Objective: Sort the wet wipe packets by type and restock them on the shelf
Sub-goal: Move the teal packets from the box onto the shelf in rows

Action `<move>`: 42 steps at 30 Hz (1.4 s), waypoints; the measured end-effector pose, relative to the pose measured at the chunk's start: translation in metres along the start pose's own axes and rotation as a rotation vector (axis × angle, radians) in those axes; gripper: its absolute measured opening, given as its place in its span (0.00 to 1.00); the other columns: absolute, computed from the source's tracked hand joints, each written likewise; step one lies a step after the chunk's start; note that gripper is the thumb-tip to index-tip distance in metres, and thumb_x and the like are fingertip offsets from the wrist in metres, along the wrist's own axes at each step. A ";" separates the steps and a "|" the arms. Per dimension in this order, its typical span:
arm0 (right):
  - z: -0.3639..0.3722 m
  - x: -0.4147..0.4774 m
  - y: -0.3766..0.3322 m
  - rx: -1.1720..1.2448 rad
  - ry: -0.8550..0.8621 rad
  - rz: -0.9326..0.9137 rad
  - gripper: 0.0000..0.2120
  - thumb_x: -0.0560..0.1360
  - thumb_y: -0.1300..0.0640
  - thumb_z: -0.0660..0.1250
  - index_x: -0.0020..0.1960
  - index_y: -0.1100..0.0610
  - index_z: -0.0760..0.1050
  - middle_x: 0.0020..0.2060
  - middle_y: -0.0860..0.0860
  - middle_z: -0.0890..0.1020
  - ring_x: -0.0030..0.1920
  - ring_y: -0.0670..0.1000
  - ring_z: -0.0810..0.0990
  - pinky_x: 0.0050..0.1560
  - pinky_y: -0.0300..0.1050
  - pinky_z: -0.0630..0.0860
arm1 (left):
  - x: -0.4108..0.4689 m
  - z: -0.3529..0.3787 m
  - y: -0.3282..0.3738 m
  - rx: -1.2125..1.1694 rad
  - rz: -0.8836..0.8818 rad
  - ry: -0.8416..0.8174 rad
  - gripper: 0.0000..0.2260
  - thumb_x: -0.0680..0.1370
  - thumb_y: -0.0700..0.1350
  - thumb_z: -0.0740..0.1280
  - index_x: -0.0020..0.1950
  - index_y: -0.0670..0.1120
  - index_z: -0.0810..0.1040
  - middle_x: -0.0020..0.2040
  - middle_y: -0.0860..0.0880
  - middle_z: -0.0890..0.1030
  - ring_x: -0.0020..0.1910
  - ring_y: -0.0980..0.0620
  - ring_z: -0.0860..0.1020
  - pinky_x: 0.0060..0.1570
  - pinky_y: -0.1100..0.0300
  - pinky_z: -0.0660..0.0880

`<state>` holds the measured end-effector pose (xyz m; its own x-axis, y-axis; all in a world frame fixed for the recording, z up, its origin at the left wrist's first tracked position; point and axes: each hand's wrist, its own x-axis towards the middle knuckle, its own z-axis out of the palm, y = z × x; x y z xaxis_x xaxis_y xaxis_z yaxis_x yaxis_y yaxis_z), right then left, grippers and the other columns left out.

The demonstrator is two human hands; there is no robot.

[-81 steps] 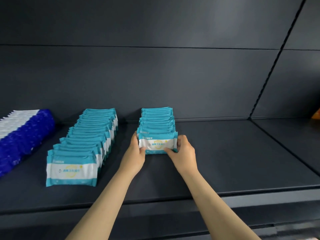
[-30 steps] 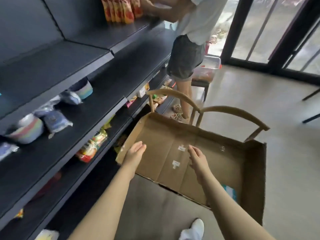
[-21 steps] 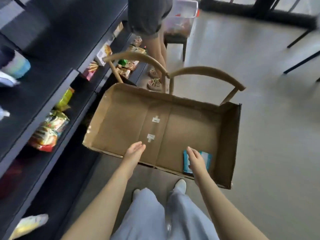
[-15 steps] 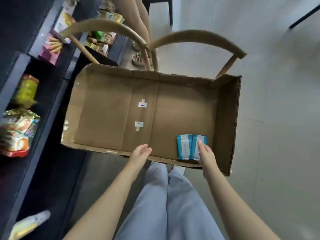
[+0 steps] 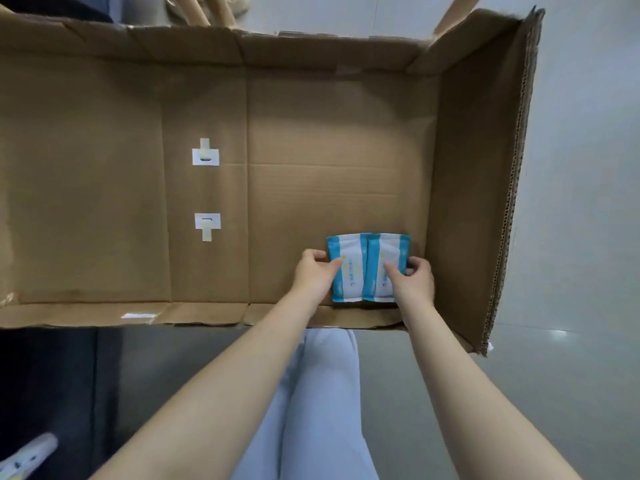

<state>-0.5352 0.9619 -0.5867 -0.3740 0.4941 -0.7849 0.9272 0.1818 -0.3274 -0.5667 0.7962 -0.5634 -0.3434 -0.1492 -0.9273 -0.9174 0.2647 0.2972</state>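
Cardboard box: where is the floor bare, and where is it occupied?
The cardboard box floor is bare from the two white stickers across to the right wall. Only the near right corner is crowded: two teal packets gripped by the left hand and right hand.

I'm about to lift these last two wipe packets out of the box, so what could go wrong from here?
1. The two teal packets lie side by side; the left hand and right hand pinch only their outer edges, so one might slip as you lift.
2. They sit against the cardboard box's near wall, which may snag them.
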 end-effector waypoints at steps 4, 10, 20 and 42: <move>0.000 0.000 0.000 0.112 -0.057 0.048 0.11 0.75 0.55 0.73 0.55 0.55 0.74 0.52 0.56 0.81 0.50 0.54 0.83 0.54 0.54 0.81 | 0.009 0.003 -0.007 -0.042 0.009 -0.023 0.12 0.81 0.42 0.65 0.64 0.40 0.75 0.58 0.45 0.79 0.47 0.55 0.75 0.31 0.72 0.69; -0.019 -0.035 -0.034 0.328 -0.127 -0.110 0.11 0.78 0.60 0.69 0.59 0.60 0.74 0.53 0.56 0.83 0.48 0.48 0.83 0.44 0.41 0.82 | -0.014 -0.032 -0.004 -0.180 0.134 0.012 0.06 0.83 0.44 0.60 0.60 0.48 0.70 0.61 0.48 0.78 0.57 0.50 0.77 0.57 0.53 0.77; -0.053 -0.229 -0.161 0.370 -0.435 -0.505 0.18 0.76 0.59 0.71 0.64 0.58 0.75 0.54 0.53 0.83 0.50 0.49 0.82 0.37 0.33 0.75 | -0.212 -0.182 0.000 -0.562 0.343 0.234 0.09 0.85 0.52 0.54 0.64 0.56 0.66 0.57 0.50 0.79 0.55 0.51 0.79 0.41 0.57 0.75; 0.200 -0.654 -0.234 0.230 -1.296 -0.793 0.14 0.79 0.64 0.65 0.64 0.58 0.71 0.59 0.56 0.80 0.59 0.56 0.81 0.49 0.49 0.84 | -0.476 -0.563 -0.255 -1.010 0.778 0.885 0.11 0.78 0.39 0.69 0.59 0.49 0.77 0.56 0.49 0.83 0.50 0.51 0.83 0.45 0.53 0.80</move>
<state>-0.5117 0.4262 -0.1016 -0.6269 -0.7414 -0.2394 0.5105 -0.1587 -0.8451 -0.2829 0.2633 -0.0690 -0.4539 -0.8767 -0.1592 -0.0876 -0.1340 0.9871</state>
